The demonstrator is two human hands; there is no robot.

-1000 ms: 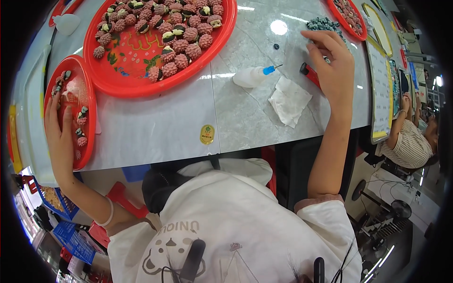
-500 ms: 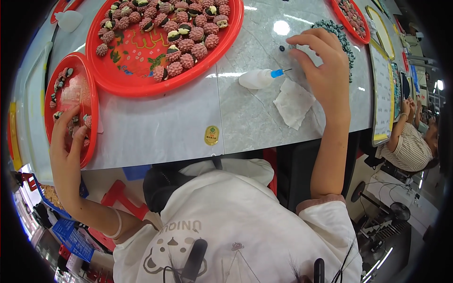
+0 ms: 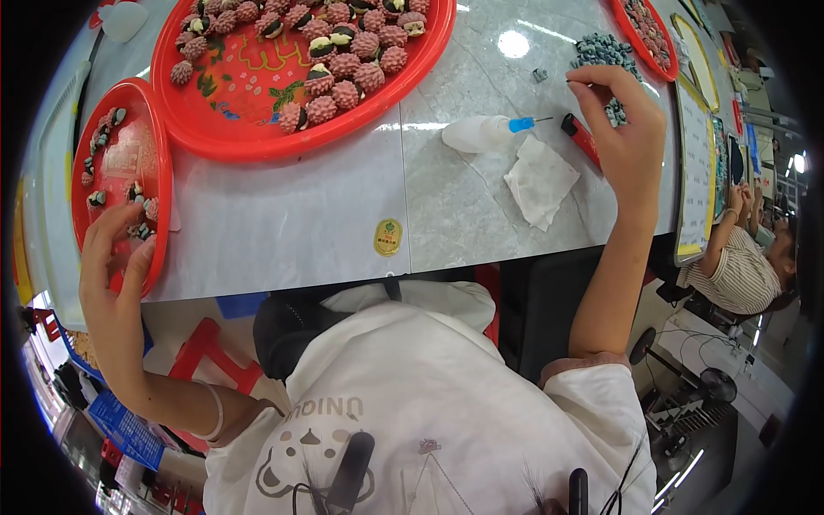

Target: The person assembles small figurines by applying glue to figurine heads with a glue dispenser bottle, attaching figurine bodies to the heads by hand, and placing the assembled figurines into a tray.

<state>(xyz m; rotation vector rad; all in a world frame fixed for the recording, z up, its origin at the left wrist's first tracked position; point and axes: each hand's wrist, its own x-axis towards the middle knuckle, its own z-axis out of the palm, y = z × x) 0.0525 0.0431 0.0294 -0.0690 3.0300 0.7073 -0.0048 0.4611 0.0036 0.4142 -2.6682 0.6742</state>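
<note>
My left hand [image 3: 110,257] reaches into the small red tray [image 3: 163,172] at the left, its thumb and fingers apart beside small pink and dark pieces [image 3: 140,230]. On the right, my right hand [image 3: 631,124] hovers over the table with thumb and index finger parted, and I see nothing between them. Just beyond it lies a pile of small grey-blue pieces [image 3: 601,51], partly covered by the hand. One loose grey-blue piece [image 3: 539,75] sits left of the fingertips. A red and black lighter [image 3: 581,136] lies partly under the hand.
A white squeeze bottle [image 3: 472,135] with a blue needle tip lies beside a white tissue [image 3: 542,182]. The large red tray [image 3: 249,148] holds many pink ridged pieces with dark and cream parts. Another red tray [image 3: 673,64] stands far right, near a yellow-edged sheet [image 3: 693,172].
My right hand has moved right toward the pile, uncovering the lighter. A grey-blue piece now shows left of its fingertips. My left hand stays at the small tray; the whole view has shifted slightly.
</note>
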